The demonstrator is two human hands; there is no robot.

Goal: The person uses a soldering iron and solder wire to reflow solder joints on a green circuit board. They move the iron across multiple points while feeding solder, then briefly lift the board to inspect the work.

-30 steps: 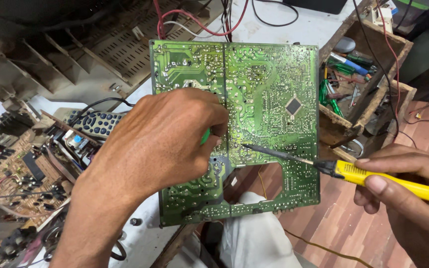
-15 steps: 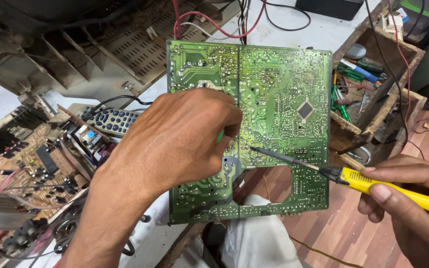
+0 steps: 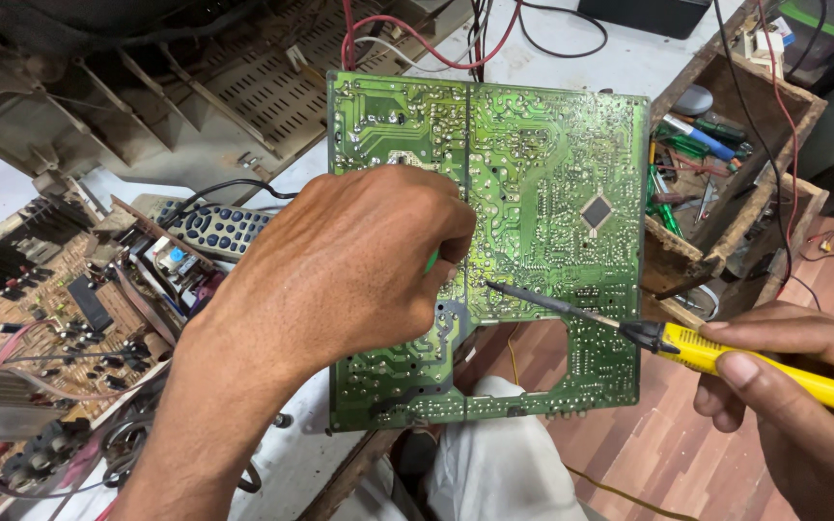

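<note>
While my left hand point(image 3: 340, 270) grips the green circuit board point(image 3: 542, 193), its fingers curled closed over something green, my right hand point(image 3: 803, 396) holds the yellow soldering iron point(image 3: 726, 357). Its long axis runs up-left from that hand, the tip meeting the board just beside my left fingertips.

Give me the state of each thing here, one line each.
Green circuit board: solder side up, wires attached at top.
Soldering iron: tip touching the board.
Left hand: resting on the board.
Right hand: gripping the iron's yellow handle.
Wooden tool box: open, holding tools.

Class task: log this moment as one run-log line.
left hand: on green circuit board | right hand: holds yellow soldering iron | tip on board
</note>
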